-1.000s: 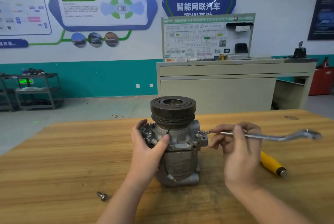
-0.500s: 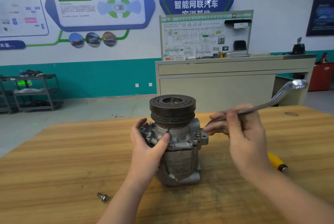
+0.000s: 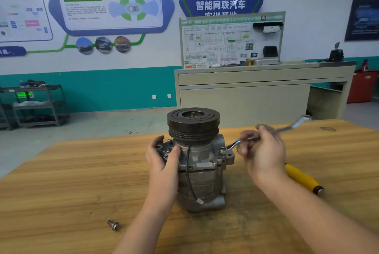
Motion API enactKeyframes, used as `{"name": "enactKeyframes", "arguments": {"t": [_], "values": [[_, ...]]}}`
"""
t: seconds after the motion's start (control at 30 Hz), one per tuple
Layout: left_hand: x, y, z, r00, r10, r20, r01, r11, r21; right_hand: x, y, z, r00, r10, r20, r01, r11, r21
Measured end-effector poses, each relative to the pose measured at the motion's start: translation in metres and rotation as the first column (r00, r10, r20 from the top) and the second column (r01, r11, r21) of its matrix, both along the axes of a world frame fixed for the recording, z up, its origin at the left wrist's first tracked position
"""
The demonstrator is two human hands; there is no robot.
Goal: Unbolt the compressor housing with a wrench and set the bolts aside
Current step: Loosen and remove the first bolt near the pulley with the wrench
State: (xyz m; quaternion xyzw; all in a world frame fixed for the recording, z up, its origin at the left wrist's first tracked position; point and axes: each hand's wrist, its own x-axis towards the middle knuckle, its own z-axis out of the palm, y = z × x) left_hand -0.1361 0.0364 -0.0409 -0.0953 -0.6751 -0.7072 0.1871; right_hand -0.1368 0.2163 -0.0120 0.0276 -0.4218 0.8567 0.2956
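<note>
A grey metal compressor (image 3: 200,168) with a dark pulley on top stands upright in the middle of the wooden table (image 3: 61,182). My left hand (image 3: 162,156) grips its left flange, thumb on the front. My right hand (image 3: 261,152) holds a silver wrench (image 3: 287,128) that slants up to the right, its near end just beside a bolt (image 3: 223,150) standing in the housing's right ear. One loose bolt (image 3: 113,225) lies on the table at the front left.
A yellow-handled tool (image 3: 303,179) lies on the table to the right, partly behind my right forearm. A beige cabinet (image 3: 246,98) with a display board stands beyond the table. A metal shelf cart (image 3: 39,106) is at the far left.
The wrench left the right-ear bolt, swung upward, then dropped lower, with its near end back close to that bolt. My left hand kept its grip on the compressor.
</note>
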Motion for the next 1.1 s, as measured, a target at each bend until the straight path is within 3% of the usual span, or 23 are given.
{"name": "enactKeyframes", "arguments": {"t": [0.07,0.13,0.27,0.43,0.5,0.63,0.67,0.7,0.77,0.8,0.87,0.97,1.03,1.1], "values": [[-0.001,0.001,-0.002,1.000,0.016,-0.008,-0.017,1.000,-0.010,-0.013,0.007,0.012,0.968,0.214,0.129,-0.190,0.965,-0.178],[-0.003,-0.001,-0.003,1.000,0.025,-0.013,-0.025,1.000,-0.001,-0.012,0.012,0.019,0.959,0.273,0.071,-0.250,0.938,-0.239],[-0.014,-0.011,-0.003,0.996,-0.020,0.090,0.000,0.974,0.226,0.013,0.013,0.014,0.989,0.069,-0.129,-0.055,0.993,0.104],[-0.020,-0.010,-0.004,0.985,-0.079,0.155,0.016,0.928,0.373,0.032,0.000,-0.001,0.955,-0.036,-0.294,0.156,0.905,0.397],[-0.021,-0.009,-0.003,0.980,-0.115,0.163,0.035,0.903,0.429,0.035,-0.005,-0.005,0.917,-0.066,-0.393,0.277,0.815,0.509],[-0.023,-0.010,-0.003,0.980,-0.118,0.160,0.037,0.900,0.435,0.035,-0.008,-0.018,0.762,-0.046,-0.646,0.616,0.360,0.701],[-0.023,-0.010,-0.003,0.980,-0.116,0.159,0.037,0.903,0.428,0.035,-0.008,-0.023,0.744,-0.034,-0.667,0.640,0.320,0.698],[-0.023,-0.010,-0.003,0.981,-0.111,0.160,0.035,0.908,0.418,0.036,-0.010,-0.027,0.744,-0.036,-0.667,0.631,0.367,0.684],[-0.023,-0.010,-0.004,0.983,-0.093,0.161,0.024,0.921,0.388,0.037,-0.015,-0.029,0.798,-0.118,-0.591,0.513,0.648,0.563],[-0.023,-0.010,-0.004,0.984,-0.082,0.160,0.017,0.928,0.372,0.034,-0.015,-0.027,0.846,-0.187,-0.499,0.433,0.787,0.440],[-0.022,-0.010,-0.005,0.986,-0.069,0.152,0.010,0.935,0.355,0.018,-0.011,-0.015,0.958,-0.226,-0.175,0.257,0.950,0.180],[-0.021,-0.010,-0.006,0.987,-0.081,0.141,0.025,0.933,0.358,-0.010,0.003,0.005,0.975,0.099,0.198,-0.077,0.991,-0.113],[-0.021,-0.011,-0.006,0.986,-0.097,0.134,0.044,0.934,0.354,-0.017,0.009,0.014,0.943,0.253,0.217,-0.207,0.954,-0.215],[-0.022,-0.012,-0.007,0.985,-0.113,0.131,0.061,0.937,0.343,-0.012,0.013,0.020,0.954,0.283,0.105,-0.252,0.938,-0.239]]}}
